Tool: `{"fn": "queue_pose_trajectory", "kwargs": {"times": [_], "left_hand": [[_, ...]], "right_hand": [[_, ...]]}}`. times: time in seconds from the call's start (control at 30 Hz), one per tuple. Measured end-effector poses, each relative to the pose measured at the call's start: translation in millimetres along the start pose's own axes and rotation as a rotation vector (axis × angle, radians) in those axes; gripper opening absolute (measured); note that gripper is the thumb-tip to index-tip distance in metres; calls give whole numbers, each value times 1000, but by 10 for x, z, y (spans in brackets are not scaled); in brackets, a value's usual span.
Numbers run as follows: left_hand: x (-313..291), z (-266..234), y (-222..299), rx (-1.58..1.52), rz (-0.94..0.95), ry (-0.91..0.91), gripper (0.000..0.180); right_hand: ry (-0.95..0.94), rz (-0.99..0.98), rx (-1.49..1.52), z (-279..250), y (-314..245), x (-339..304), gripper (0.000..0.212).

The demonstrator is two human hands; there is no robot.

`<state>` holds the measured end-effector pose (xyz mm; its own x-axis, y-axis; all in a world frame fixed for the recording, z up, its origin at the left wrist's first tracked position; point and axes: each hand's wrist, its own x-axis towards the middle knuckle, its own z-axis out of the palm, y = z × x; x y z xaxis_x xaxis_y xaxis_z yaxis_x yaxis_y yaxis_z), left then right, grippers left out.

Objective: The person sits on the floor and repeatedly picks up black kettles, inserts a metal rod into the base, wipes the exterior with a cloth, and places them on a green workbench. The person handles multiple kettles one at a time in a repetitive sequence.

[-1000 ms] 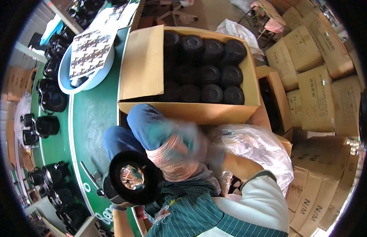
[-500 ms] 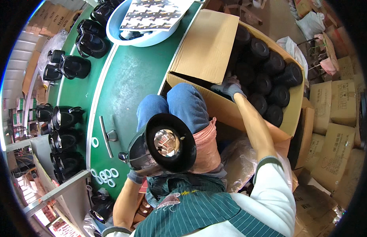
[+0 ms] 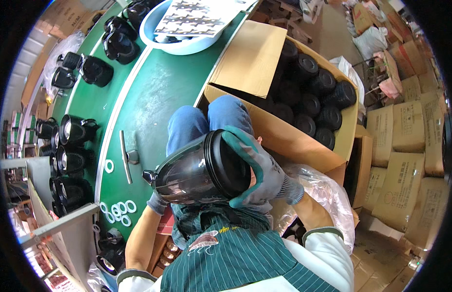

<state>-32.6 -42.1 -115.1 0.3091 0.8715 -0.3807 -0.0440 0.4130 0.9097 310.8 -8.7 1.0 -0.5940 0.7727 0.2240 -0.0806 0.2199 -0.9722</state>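
Right over the lap, a glossy black jug body [image 3: 199, 170] lies on its side. The gloved right hand [image 3: 257, 168] wraps its fingers around the wide rim; the gloved left hand [image 3: 158, 202] supports it beneath, grip hidden. Farther right, an open cardboard box [image 3: 284, 136] holds black lids [image 3: 313, 104]; white rings [image 3: 120, 210] dot the green table [image 3: 158, 92] on the left.

Grey-and-green gloved hands [image 3: 265, 170], white sleeves, green striped apron, blue jeans.
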Motion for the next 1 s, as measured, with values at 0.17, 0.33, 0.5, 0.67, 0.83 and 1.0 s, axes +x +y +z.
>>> {"fn": "queue_pose_trajectory", "kwargs": {"times": [0.17,0.33,0.5,0.67,0.83,1.0], "left_hand": [[-203,-63,161,22,86,-26,49],[-384,-145,169,-63,103,-50,48],[-531,-274,-66,-410,14,-6,46],[-494,-507,54,-124,213,322,45],[-595,-121,847,557,522,512,37],[-394,-211,479,412,440,360,36]], "right_hand": [[-45,-226,-303,215,-108,30,134],[-27,-132,-286,290,-270,52,133],[-43,-214,-195,314,-281,231,139],[-15,-6,-15,465,-376,207,134],[203,224,222,593,-400,319,106],[217,-126,-261,686,-431,312,98]]}}
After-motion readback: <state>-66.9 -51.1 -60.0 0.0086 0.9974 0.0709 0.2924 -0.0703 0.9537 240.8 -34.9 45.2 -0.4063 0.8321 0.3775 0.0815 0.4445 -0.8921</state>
